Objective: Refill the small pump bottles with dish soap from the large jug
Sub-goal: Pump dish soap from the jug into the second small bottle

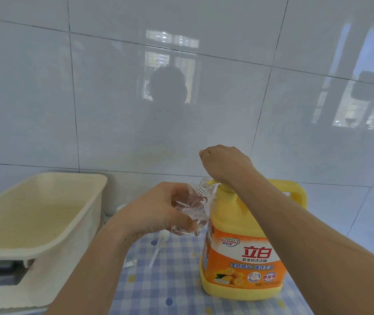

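Pressing pump (pixel 227 193) on 立白 jug (pixel 249 269), clear bottle (pixel 190 210) at spout (pixel 211 182)

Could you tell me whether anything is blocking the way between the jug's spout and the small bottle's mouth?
Nothing visible does. The left hand holds the small bottle tilted, its open threaded neck right at the yellow spout of the jug, while the right hand rests on the pump.
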